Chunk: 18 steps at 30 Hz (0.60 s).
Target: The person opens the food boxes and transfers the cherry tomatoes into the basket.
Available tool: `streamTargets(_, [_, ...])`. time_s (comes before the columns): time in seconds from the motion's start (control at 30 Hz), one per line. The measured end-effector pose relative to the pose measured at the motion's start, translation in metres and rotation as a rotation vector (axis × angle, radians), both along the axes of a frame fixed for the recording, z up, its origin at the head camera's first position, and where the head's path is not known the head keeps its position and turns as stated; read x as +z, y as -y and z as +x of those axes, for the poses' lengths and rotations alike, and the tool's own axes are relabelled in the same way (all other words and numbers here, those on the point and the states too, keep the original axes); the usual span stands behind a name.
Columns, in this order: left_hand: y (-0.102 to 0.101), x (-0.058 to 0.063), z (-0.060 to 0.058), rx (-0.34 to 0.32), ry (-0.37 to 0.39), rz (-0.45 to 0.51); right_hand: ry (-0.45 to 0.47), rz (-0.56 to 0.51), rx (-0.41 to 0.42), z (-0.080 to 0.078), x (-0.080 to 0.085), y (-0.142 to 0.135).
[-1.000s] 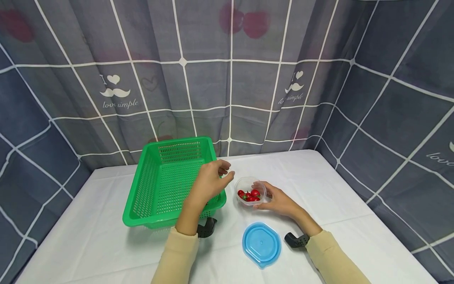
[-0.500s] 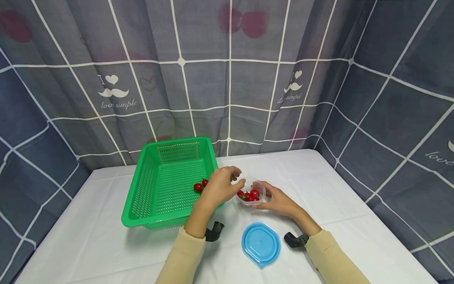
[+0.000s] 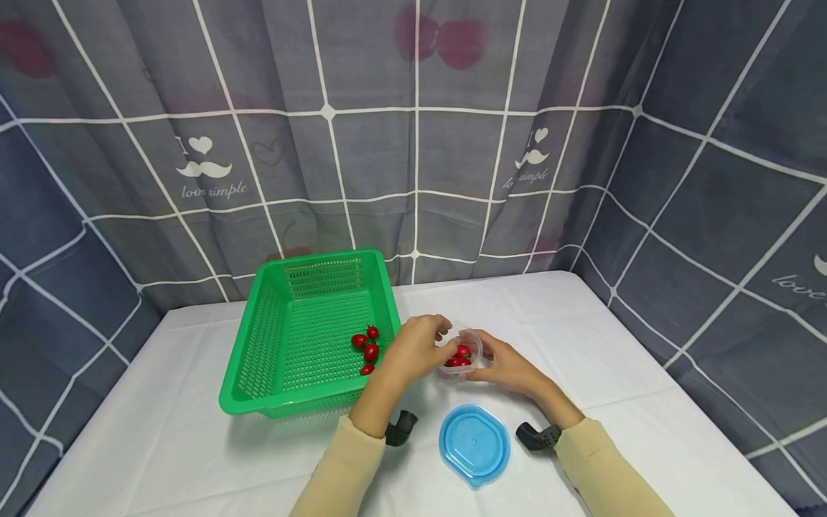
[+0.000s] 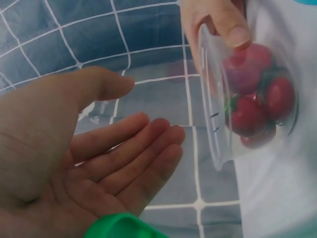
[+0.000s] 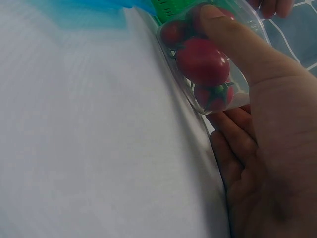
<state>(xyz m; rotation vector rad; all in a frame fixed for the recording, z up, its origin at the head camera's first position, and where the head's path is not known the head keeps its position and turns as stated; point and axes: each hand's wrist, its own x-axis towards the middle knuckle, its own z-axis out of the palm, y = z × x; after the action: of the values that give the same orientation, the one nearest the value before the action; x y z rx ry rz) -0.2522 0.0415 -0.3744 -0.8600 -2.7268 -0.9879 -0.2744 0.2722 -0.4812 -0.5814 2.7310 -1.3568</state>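
Cherry tomatoes (image 3: 463, 351) are lying in the tub (image 4: 217, 136) the right hand (image 3: 505, 366) is gripping, likely for steadiness. The left hand (image 3: 416, 349), half-extended, is holding nothing.

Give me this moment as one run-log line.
left grip: empty, near mouth of clear container | right grip: holds that container, tomatoes inside | green basket: more tomatoes inside | blue lid: off, on white cloth

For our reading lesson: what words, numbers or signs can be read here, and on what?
"I", heart, moustache, "love simple": grey curtain, left.
"simple", second heart and moustache: curtain, right of centre; remaining letters creased.
"love": curtain, far right, cut off.
Left wrist view: curtain lettering too blurred.
Basket, lid: none.
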Motion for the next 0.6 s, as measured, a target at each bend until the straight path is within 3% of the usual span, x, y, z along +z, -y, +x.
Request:
streamTargets(0.4, [-0.014, -0.007, 0.006, -0.046, -0.054, -0.030, -0.007, -0.011, 0.004, -0.001, -0.001, -0.001])
streamTargets(0.6, [-0.023, -0.013, 0.012, -0.003, -0.037, -0.050, -0.035, -0.018, 0.028, -0.002, -0.003, -0.003])
